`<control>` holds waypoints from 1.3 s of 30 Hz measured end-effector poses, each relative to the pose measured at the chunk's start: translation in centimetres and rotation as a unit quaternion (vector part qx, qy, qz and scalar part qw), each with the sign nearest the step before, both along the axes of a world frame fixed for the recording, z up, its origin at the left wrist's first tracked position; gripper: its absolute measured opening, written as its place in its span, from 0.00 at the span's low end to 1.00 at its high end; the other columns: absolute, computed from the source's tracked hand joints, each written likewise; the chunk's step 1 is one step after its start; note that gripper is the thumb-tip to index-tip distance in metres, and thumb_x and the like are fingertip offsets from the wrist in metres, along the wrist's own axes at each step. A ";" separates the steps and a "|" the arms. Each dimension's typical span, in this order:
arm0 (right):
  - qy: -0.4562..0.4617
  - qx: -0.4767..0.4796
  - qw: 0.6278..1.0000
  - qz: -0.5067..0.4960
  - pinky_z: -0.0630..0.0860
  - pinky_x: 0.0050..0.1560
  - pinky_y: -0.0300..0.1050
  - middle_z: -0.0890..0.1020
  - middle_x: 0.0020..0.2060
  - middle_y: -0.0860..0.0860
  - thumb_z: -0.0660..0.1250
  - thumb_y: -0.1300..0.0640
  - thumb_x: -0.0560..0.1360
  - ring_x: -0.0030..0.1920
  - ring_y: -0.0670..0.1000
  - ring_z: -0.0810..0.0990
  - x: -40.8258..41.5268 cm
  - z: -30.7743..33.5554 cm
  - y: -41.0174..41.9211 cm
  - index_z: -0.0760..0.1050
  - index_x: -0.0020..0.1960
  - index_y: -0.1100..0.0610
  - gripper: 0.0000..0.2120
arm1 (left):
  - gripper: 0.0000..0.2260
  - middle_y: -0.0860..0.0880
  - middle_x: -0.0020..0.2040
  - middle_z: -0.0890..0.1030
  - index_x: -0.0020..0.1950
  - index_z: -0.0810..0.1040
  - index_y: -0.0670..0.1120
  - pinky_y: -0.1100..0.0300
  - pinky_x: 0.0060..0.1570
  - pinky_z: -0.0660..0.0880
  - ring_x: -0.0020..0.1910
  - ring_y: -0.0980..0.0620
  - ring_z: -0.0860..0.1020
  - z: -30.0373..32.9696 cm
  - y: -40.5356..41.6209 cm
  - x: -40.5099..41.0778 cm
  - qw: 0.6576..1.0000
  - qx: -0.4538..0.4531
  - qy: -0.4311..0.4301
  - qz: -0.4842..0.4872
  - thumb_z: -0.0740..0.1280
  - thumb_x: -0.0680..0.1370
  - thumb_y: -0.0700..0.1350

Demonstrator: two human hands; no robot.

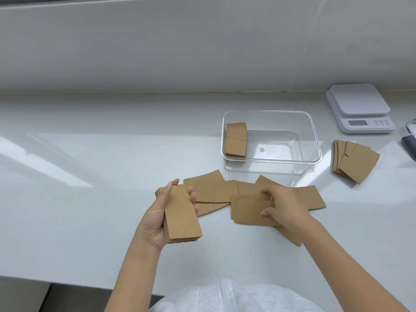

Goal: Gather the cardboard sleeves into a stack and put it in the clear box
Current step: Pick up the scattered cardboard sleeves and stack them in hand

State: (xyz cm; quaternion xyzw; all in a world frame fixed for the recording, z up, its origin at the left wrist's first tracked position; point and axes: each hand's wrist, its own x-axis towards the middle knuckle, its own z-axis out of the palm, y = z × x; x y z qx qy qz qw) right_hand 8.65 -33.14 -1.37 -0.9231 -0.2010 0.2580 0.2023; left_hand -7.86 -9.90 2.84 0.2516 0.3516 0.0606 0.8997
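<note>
I'm mid-gathering: my left hand (157, 219) grips the stack (180, 216); my right hand (284, 204) pinches a loose sleeve (249, 211) at lower centre, to lay on top next.

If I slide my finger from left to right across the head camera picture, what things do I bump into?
Left hand holding a stack of sleeves → right hand on the loose sleeves → clear box with a stack of sleeves inside at its left end → fanned pile of sleeves → white scale.
</note>
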 end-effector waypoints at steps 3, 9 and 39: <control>-0.018 0.022 1.000 -0.013 0.69 0.41 0.44 0.70 0.38 0.43 0.77 0.60 0.63 0.46 0.50 0.73 -0.1 0.2 0.1 0.75 0.48 0.52 0.17 | 0.07 0.42 0.45 0.85 0.43 0.84 0.50 0.48 0.44 0.80 0.40 0.45 0.84 0.1 0.3 -0.2 1.000 0.002 0.003 0.013 0.72 0.67 0.48; 0.018 0.060 0.998 0.007 0.67 0.34 0.41 0.74 0.33 0.45 0.80 0.59 0.59 0.38 0.49 0.72 -0.2 2.0 0.5 0.72 0.31 0.51 0.15 | 0.08 0.42 0.47 0.85 0.46 0.82 0.51 0.48 0.44 0.81 0.43 0.45 0.84 0.0 1.2 -0.8 1.000 0.003 -0.002 0.027 0.72 0.68 0.49; -0.085 0.019 0.980 0.180 0.67 0.48 0.44 0.72 0.50 0.53 0.75 0.53 0.67 0.54 0.55 0.68 -1.2 1.6 11.8 0.78 0.49 0.57 0.14 | 0.08 0.43 0.48 0.85 0.48 0.82 0.51 0.48 0.44 0.81 0.44 0.46 0.84 -0.7 3.4 -2.6 0.998 0.001 -0.018 0.061 0.70 0.71 0.51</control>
